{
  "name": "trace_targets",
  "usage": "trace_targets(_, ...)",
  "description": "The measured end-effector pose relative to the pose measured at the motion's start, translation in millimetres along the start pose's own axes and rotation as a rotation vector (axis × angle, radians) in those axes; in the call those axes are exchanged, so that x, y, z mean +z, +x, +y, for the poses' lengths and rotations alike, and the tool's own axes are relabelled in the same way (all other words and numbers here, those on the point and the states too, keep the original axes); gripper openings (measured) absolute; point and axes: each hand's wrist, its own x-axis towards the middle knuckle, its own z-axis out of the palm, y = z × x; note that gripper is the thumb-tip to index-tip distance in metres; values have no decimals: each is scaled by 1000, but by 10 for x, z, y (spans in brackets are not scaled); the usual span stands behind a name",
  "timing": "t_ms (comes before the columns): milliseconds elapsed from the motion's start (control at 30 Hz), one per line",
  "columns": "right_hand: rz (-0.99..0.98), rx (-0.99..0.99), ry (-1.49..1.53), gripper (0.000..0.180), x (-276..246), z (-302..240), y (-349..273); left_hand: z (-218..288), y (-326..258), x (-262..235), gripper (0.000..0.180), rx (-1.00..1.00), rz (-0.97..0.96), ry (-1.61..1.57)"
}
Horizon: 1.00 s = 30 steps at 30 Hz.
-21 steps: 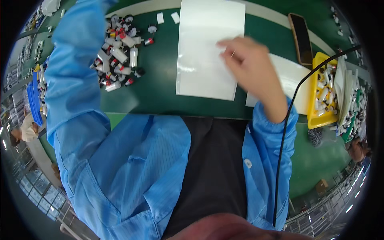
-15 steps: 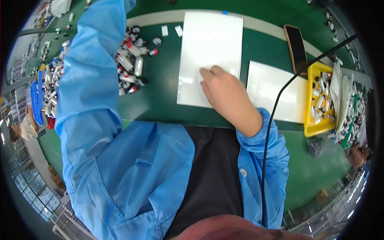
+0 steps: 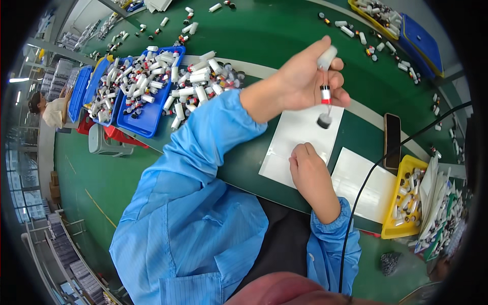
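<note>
My left hand (image 3: 307,76) is raised over the far part of a white sheet (image 3: 284,145), its fingers curled around the upper piece of a hanging part. The white cylinder with hanging pieces (image 3: 326,95) has a white top in my fingers, a small red, white and black cylinder below, and a grey-black round piece at the bottom. Thin strands seem to join them. My right hand (image 3: 311,170) lies at the near right of the sheet with its fingers curled in. Whatever might be inside those fingers is hidden.
Blue trays (image 3: 136,124) full of white cylinders stand at left, beside a loose heap (image 3: 201,84). To the right are a second white sheet (image 3: 363,183), a phone (image 3: 392,141) and a yellow tray (image 3: 389,223). A black cable (image 3: 362,192) crosses the view.
My left arm has swung from the far left to above the sheet, with the hanging part now in the hand. The view has turned left. My right hand stays by the sheet.
</note>
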Motion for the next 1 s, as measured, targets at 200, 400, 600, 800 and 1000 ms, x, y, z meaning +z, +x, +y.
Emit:
trace_targets(200, 99, 2, 171, 30, -114, -14, 25, -181, 37, -114, 52, 51, 224, -202)
trace_targets(400, 732, -22, 142, 48, -408, 67, 260, -397, 68, -77, 53, 21, 294, -372)
trace_targets(600, 710, -117, 755, 46, -53, 541, 388, -603, 131, -248, 58, 85, 173, -194)
trace_targets(800, 862, -97, 1129, 45, -204, 694, 372, -588, 107, -319, 55, 40, -14, 264)
trace_targets(1000, 853, -33, 1249, 42, -268, 717, 381, -514, 117, -334, 48, 102, 3, 490)
